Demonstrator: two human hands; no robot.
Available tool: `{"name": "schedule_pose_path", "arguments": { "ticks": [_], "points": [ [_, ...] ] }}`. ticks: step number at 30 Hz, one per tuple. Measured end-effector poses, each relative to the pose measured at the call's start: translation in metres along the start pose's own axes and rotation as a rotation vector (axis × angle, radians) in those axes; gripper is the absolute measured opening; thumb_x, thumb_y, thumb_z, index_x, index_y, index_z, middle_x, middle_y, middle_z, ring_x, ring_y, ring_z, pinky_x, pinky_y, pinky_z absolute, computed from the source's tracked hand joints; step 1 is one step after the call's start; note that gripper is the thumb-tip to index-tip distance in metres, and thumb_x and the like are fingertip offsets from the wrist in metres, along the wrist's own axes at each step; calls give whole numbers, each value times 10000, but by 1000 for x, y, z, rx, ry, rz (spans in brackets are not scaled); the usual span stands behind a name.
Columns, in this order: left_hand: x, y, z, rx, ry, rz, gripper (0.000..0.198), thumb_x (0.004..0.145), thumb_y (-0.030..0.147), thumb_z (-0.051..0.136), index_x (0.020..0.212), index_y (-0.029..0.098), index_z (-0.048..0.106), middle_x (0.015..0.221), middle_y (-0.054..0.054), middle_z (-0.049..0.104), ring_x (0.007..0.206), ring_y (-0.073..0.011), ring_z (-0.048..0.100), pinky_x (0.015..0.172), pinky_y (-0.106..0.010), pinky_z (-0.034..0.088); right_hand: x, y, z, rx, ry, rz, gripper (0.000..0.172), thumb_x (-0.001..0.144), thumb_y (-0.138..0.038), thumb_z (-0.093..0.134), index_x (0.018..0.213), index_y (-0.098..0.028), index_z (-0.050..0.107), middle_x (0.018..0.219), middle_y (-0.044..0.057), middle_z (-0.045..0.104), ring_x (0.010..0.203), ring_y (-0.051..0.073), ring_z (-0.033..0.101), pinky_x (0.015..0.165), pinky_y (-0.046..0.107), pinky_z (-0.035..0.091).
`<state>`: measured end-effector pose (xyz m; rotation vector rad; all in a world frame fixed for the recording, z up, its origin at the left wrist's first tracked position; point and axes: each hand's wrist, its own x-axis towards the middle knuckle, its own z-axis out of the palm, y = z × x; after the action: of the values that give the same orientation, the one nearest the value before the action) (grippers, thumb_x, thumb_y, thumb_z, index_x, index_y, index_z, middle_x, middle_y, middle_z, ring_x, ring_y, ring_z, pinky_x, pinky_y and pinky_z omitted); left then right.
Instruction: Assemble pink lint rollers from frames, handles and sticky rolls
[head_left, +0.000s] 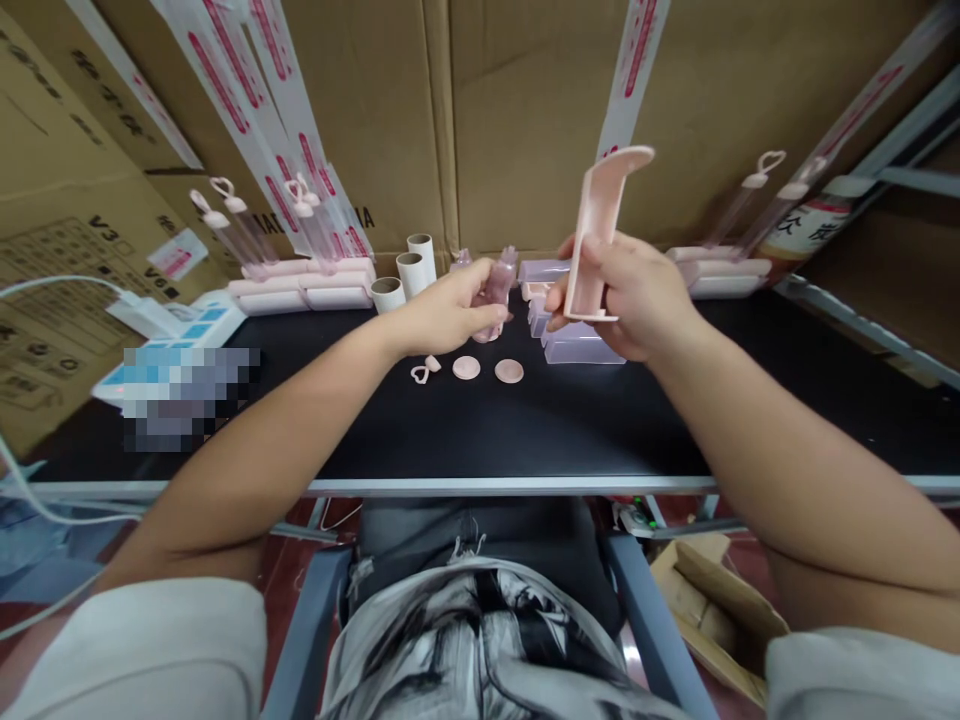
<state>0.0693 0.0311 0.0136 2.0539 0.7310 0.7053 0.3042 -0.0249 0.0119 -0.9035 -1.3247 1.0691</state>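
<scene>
My left hand (439,308) has its fingers closed around a small translucent pink bottle (502,276), whose narrow neck points up. A similar bottle top (460,259) shows just behind that hand; the rest of it is hidden. In my right hand (651,292) is a pale pink plastic casing (600,205), held upright with its curved end on top and its hollow side showing. Below my left hand, two round pink discs (466,368) lie on the black tabletop (450,430). Beside them is a pink cap with a heart-shaped loop (421,374).
Translucent lilac plastic parts (581,346) lie beneath my right hand. White tubes (411,272) stand left of centre. Pink bases with clear, heart-topped tubes stand at the back left (300,285) and right (720,272). A power strip (184,325) and labelled bottle (814,225) flank the table.
</scene>
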Motion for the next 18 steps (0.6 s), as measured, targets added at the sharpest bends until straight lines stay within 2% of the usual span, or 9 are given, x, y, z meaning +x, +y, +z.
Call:
{"name": "schedule_pose_path", "arguments": {
  "ticks": [4,8,11,14,16,18],
  "points": [
    [4,-11,24,22,68,-53,375,796,448,903,910,169,680,842,-1,645,789,-157,599,808,-347,485,-3,2,0,-26,-12,-5,457,895,-728,785,967,-306,626,716,17,723,613,260,712,630,455,620],
    [6,-15,39,130,91,-34,394,761,411,916,722,190,593,717,44,540,710,-131,503,717,-315,397,-3,0,-5,-96,9,-78,413,928,-722,735,984,-324,640,775,31,711,710,291,719,661,475,600],
    [7,-21,42,203,86,-44,403,762,406,918,716,206,572,696,53,520,695,-140,491,693,-312,376,-2,-1,-9,-246,7,-130,389,955,-720,700,1020,-338,671,863,49,722,800,308,720,675,476,586],
    [6,-25,42,292,105,-82,446,741,410,950,715,207,553,708,50,543,701,-147,505,690,-313,384,1,-3,-13,-442,82,-206,338,991,-633,695,951,-297,679,835,48,685,807,283,687,700,447,555],
    [5,-26,40,318,100,-93,412,726,399,973,818,193,628,772,36,616,731,-151,552,719,-317,430,4,-4,-18,-548,141,-246,284,971,-530,756,905,-271,659,801,40,663,773,245,645,718,422,532],
    [4,-26,37,293,92,-74,508,704,416,1000,1034,178,696,911,1,709,803,-165,623,787,-328,501,8,-5,-24,-611,190,-272,264,928,-449,819,900,-265,632,768,30,653,736,213,603,712,398,517]
  ]
}}
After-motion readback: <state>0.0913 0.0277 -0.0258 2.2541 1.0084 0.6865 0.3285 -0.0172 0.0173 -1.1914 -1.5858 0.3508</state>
